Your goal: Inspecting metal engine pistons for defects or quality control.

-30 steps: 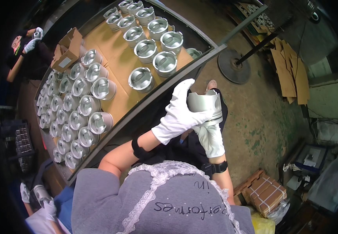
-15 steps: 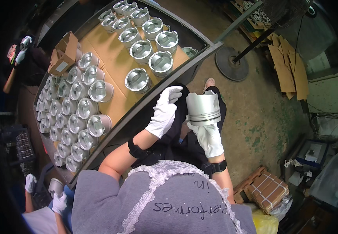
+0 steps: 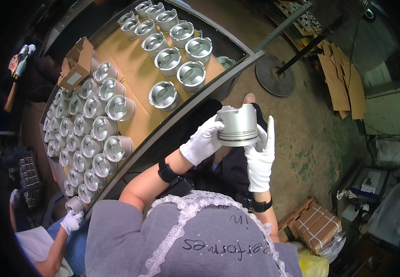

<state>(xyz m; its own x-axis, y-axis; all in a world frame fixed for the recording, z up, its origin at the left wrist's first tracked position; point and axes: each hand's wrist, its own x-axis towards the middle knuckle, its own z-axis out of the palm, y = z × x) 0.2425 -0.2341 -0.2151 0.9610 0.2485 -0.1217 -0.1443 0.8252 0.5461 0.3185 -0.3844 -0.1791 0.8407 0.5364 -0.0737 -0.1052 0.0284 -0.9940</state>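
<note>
Across comes the left hand [image 3: 204, 142], clear of the piston [image 3: 238, 121] half a second ago, now on its left wall, while the right hand [image 3: 261, 162] has spread its fingers. Behind it all, the bench [image 3: 230, 77], more pistons [image 3: 118, 148] ranked along it. And this piston, held upright just off the bench's near edge: left grip closed on it, right grip wide at the lower right edge. Looks stiff, fairly heavy, likely slick; best held by the smooth wall, off the fine grooves [image 3: 238, 137].
</note>
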